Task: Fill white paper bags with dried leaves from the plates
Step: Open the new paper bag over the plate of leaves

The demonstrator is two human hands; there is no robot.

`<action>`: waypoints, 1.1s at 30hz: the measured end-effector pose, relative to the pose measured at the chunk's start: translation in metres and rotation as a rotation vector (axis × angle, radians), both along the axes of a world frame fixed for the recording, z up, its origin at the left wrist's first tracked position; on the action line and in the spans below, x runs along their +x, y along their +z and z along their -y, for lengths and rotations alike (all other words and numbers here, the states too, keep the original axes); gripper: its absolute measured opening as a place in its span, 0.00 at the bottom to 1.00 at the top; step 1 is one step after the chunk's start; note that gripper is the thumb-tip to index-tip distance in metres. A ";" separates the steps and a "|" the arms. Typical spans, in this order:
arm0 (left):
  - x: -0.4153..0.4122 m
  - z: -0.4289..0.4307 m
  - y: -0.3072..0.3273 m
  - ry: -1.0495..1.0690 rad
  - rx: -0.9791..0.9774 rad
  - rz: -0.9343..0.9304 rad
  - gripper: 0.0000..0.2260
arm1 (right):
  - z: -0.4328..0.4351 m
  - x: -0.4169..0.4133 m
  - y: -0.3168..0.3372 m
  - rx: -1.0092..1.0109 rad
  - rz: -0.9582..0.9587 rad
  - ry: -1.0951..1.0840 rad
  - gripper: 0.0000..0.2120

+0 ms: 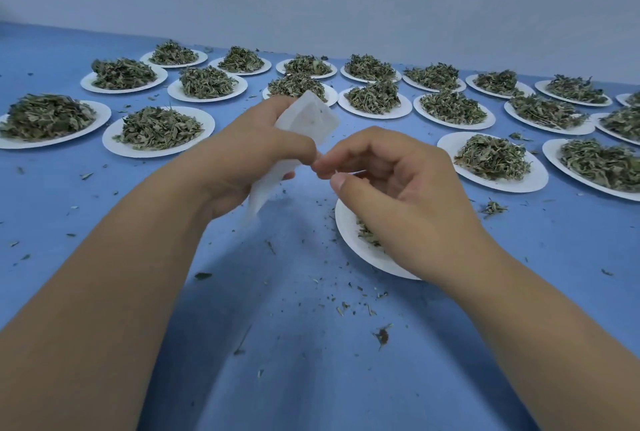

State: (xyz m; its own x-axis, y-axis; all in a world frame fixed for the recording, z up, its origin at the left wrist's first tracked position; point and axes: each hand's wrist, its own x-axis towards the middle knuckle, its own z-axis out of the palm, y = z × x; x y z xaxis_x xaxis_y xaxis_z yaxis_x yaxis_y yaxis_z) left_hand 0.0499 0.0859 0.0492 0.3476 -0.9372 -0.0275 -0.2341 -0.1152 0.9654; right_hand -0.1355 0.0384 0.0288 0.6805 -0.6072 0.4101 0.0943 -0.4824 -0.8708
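The left hand [242, 157] clamped its curled fingers round a crumpled white paper bag [306, 119], tilted above the blue table [294, 378]. The right hand [391, 184], over a nearly emptied round white paper plate [348, 222], curled thumb and forefinger together at the bag's edge; any pinched leaf was indiscernible. Advisable: hold the mouth open above the plate.

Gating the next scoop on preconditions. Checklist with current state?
1. Grip: left hand holds bag: ok.
2. Mouth of bag open: cannot tell, fingers hide it.
3. Is right hand free to scoop: cannot tell; its fingertips pinch together at the bag's edge.
4. Supply: near plate has leaves: ok, a few show beside the right hand.
5. Backup: full plate just beyond: ok.
6. Clean table: not ok, crumbs scattered.
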 end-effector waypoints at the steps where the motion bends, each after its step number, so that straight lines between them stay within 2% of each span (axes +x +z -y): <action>1: 0.002 -0.002 0.001 -0.056 -0.008 -0.053 0.28 | -0.001 0.001 -0.001 -0.008 -0.009 -0.006 0.08; 6: 0.009 -0.013 0.004 -0.271 -0.025 -0.197 0.30 | -0.004 0.006 -0.002 -0.007 -0.012 -0.025 0.08; 10: -0.002 -0.011 0.004 -0.277 -0.061 -0.086 0.28 | -0.009 0.007 -0.004 -0.090 -0.050 -0.010 0.09; 14: -0.009 -0.009 0.000 -0.195 0.005 0.010 0.27 | -0.014 0.005 -0.007 -0.230 -0.153 -0.027 0.09; 17: -0.012 -0.008 -0.001 -0.199 -0.004 0.077 0.27 | -0.016 0.004 -0.007 -0.337 -0.157 -0.038 0.11; 22: -0.007 -0.014 0.000 -0.373 0.026 0.044 0.45 | -0.014 0.004 -0.008 -0.381 -0.163 -0.056 0.11; 26: -0.002 -0.017 0.002 -0.401 0.008 0.067 0.45 | -0.013 0.004 -0.012 -0.391 -0.175 -0.053 0.09; 28: -0.001 -0.018 0.002 -0.393 0.012 0.051 0.40 | -0.013 0.003 -0.013 -0.411 -0.164 -0.052 0.09; 31: -0.001 -0.015 0.001 -0.284 -0.032 -0.012 0.24 | -0.014 0.002 -0.012 -0.450 -0.183 0.011 0.10; 33: -0.004 -0.011 0.000 -0.214 -0.051 -0.040 0.22 | -0.017 0.004 -0.013 -0.526 -0.203 0.054 0.10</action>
State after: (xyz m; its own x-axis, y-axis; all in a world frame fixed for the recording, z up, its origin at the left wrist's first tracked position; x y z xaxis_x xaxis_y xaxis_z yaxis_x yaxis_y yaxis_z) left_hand 0.0459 0.0970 0.0490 0.1407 -0.9900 0.0123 -0.2088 -0.0175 0.9778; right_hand -0.1320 0.0553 0.0161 0.8018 -0.3182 0.5058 -0.0129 -0.8555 -0.5177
